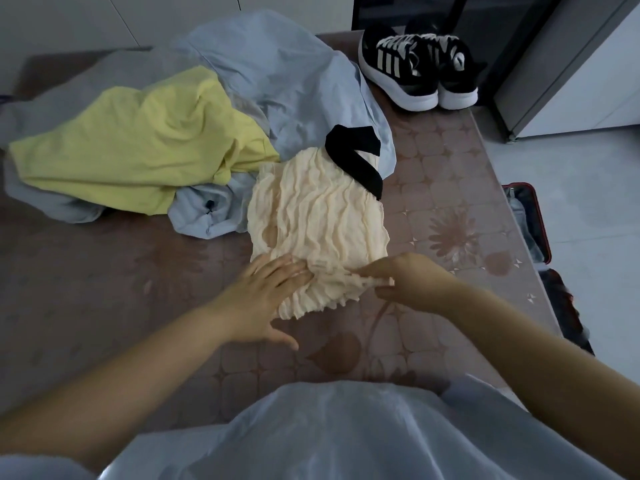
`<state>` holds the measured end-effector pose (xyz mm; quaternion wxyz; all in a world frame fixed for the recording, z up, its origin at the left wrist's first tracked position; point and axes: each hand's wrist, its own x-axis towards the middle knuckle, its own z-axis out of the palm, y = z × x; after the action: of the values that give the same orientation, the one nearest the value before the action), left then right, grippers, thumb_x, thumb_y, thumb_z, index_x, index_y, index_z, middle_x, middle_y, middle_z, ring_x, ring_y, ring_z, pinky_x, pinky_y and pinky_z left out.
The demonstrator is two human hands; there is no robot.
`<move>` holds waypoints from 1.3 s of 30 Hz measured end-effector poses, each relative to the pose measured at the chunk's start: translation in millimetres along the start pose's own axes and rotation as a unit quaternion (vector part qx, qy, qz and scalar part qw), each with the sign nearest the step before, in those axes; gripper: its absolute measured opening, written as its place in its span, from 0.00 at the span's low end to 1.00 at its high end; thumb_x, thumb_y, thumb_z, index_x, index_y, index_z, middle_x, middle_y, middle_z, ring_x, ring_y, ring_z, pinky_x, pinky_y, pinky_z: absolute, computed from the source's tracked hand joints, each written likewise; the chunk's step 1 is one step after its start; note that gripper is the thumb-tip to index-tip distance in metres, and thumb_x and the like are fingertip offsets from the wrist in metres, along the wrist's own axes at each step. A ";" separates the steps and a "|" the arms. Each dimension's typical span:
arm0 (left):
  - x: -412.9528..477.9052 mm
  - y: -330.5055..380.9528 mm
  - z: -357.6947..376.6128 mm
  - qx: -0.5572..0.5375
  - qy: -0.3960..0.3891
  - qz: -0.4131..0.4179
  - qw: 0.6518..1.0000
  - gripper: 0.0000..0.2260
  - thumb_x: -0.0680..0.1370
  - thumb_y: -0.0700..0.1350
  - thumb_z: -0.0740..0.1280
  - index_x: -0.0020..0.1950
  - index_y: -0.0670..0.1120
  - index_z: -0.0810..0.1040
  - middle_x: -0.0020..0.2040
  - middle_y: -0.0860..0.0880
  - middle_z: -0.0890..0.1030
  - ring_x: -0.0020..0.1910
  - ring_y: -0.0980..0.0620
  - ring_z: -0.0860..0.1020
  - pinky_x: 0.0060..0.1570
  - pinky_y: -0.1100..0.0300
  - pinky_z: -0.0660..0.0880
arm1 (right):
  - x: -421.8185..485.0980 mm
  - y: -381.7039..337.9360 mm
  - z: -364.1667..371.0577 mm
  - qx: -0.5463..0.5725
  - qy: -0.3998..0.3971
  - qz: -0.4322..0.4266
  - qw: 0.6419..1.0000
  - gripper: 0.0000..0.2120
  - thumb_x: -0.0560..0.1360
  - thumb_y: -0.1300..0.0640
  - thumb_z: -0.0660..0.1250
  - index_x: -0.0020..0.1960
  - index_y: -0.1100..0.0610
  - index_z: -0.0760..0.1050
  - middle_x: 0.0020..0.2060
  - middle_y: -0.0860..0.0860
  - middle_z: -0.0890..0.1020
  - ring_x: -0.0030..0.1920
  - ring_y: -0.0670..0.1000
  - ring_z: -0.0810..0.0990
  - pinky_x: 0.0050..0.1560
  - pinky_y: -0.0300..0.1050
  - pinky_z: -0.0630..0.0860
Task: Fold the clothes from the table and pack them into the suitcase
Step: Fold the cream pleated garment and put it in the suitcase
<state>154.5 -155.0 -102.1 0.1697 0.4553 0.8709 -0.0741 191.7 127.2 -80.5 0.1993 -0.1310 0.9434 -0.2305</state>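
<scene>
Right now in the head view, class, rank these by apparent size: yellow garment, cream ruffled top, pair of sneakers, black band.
1. yellow garment
2. cream ruffled top
3. pair of sneakers (farther away, so unsure)
4. black band

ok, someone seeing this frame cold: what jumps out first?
A cream crinkled top lies mid-table, with the left hand pressing flat on its near part and the right hand pinching its hem. Behind it to the left, a bright yellow garment is heaped with a pale blue garment. Black-and-white sneakers stand at the far right corner.
</scene>
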 end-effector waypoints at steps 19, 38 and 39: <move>73.7 -38.0 -82.9 -0.539 0.112 -0.306 0.777 0.22 0.77 0.47 0.64 0.70 0.50 0.64 0.64 0.48 0.73 0.57 0.51 0.74 0.53 0.61 0.73 | 34.7 30.1 -45.2 0.312 0.214 0.270 0.885 0.12 0.78 0.52 0.61 0.54 0.60 0.73 0.43 0.50 0.78 0.42 0.50 0.75 0.38 0.40 0.71; 100.3 32.2 -22.5 -0.305 0.147 -0.355 0.871 0.29 0.77 0.65 0.51 0.76 0.58 0.50 0.78 0.50 0.47 0.76 0.42 0.46 0.73 0.45 0.48 | 29.4 4.7 14.8 0.169 0.173 0.267 0.933 0.26 0.78 0.41 0.56 0.74 0.44 0.55 0.75 0.55 0.54 0.72 0.61 0.54 0.70 0.57 0.56; 96.2 32.0 -21.9 -0.319 0.167 -0.365 0.859 0.30 0.76 0.65 0.51 0.76 0.57 0.50 0.78 0.49 0.48 0.76 0.43 0.46 0.72 0.46 0.47 | 24.4 3.0 13.8 0.199 0.201 0.291 0.914 0.27 0.77 0.42 0.58 0.73 0.45 0.56 0.73 0.56 0.56 0.71 0.62 0.57 0.67 0.58 0.60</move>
<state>124.9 -56.5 -115.9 0.1186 0.0315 0.9658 0.2282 175.6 116.3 -100.9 0.0856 0.2405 0.8945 -0.3669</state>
